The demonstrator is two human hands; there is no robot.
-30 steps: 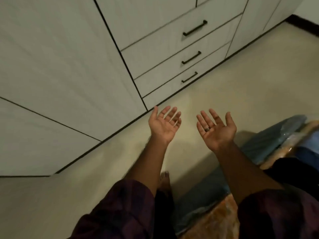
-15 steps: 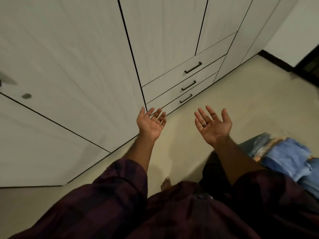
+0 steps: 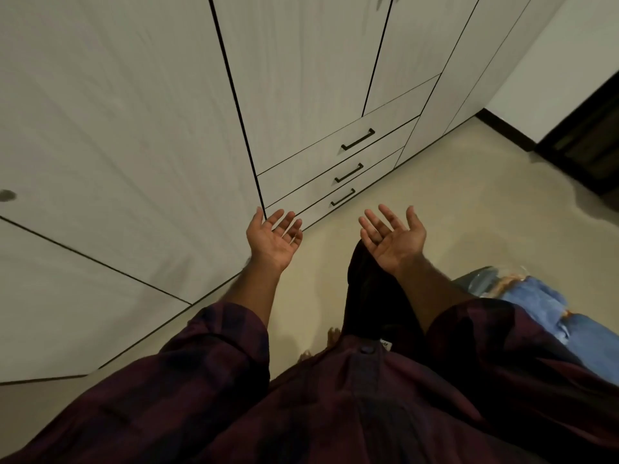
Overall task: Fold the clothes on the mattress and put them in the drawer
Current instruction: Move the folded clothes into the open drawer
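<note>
Head view: holding the left hand (image 3: 274,241) out at the centre of the frame, palm up, fingers straight and spread a little, gripping nothing. Holding the right hand (image 3: 393,241) out just to the right of it, palm up as well, fingers and thumb fanned apart, nothing in it. Keeping the two hands apart, a strip of pale floor (image 3: 469,209) showing between them.

Facing a pale wardrobe (image 3: 134,128) filling the upper left and upper middle of the frame. Showing three drawers stacked just above the hands: top drawer (image 3: 335,152), middle drawer (image 3: 318,182), bottom drawer (image 3: 311,205), each with a dark bar handle, all three lying flush with the wardrobe front. Left fingertips lining up in the picture with the lower left corner of the bottom drawer; touching or not, hard to tell.

Wearing dark maroon checked sleeves (image 3: 214,349) pushed up the forearms, shirt filling the bottom of the frame. Showing blue clothes (image 3: 542,306) at the right edge, lying beside the right forearm, on a bluish mattress (image 3: 482,283) of which only a corner is peeking out. Catching a dark doorway (image 3: 589,139) at the upper right.
</note>
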